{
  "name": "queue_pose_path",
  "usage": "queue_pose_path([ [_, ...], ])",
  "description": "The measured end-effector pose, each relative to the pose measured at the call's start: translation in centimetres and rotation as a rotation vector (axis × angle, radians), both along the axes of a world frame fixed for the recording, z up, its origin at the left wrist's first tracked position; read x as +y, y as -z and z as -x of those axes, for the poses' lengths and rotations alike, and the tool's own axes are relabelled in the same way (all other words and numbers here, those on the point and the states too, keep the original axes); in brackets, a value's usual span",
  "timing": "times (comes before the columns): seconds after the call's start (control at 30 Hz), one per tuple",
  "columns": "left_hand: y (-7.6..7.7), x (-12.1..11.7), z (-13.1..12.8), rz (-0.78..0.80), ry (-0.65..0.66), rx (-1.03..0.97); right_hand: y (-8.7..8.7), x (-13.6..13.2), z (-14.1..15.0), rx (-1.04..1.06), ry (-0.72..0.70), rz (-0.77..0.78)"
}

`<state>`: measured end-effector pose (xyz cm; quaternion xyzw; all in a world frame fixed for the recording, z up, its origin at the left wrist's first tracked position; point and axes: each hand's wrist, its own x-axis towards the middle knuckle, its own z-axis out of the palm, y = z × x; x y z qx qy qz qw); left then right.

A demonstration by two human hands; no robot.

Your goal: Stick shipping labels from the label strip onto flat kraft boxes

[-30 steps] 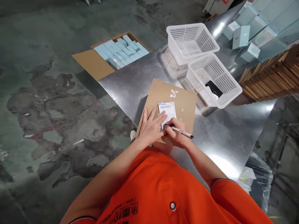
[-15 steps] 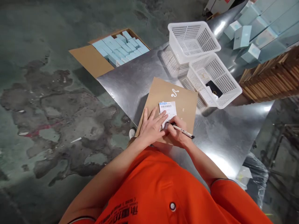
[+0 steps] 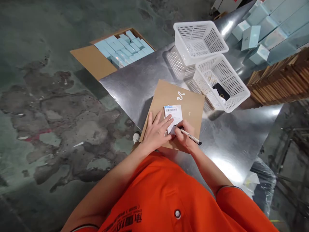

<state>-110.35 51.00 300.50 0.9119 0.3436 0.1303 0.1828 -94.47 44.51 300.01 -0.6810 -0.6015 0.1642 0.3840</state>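
Observation:
A flat brown cardboard piece (image 3: pixel 166 93) with a white squiggle mark lies on the metal table before me. On it rests a white paper slip (image 3: pixel 177 111) with a barcode and a blue top edge. My left hand (image 3: pixel 156 130) lies flat with fingers spread, its fingertips over the slip's left side. My right hand (image 3: pixel 185 137) is closed round a white pen (image 3: pixel 190 136) with black ends, its tip at the lower part of the slip. The hands partly hide the slip's lower portion.
Two white perforated baskets (image 3: pixel 201 57) stand behind; the nearer basket (image 3: pixel 235 106) contains a black item (image 3: pixel 221 91). Pale blue boxes (image 3: pixel 251 38) and stacked cardboard (image 3: pixel 277 82) are at right. An open carton (image 3: pixel 93 62) of blue boxes sits beyond the metal table's (image 3: pixel 127 87) left edge.
My right hand and the pen tip have shifted slightly right across the slip. My left hand stays in place on the slip.

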Motion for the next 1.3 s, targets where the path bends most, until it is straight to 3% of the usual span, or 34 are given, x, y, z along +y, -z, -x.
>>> queue_pose_path([
  [1.0,0.12,-0.02,-0.02,-0.018,0.009,-0.053,0.16,-0.20,-0.12,0.035,-0.002,0.050],
  [1.3,0.20,-0.02,0.07,-0.020,0.014,-0.040,0.14,-0.09,0.08,0.061,-0.011,0.000],
])
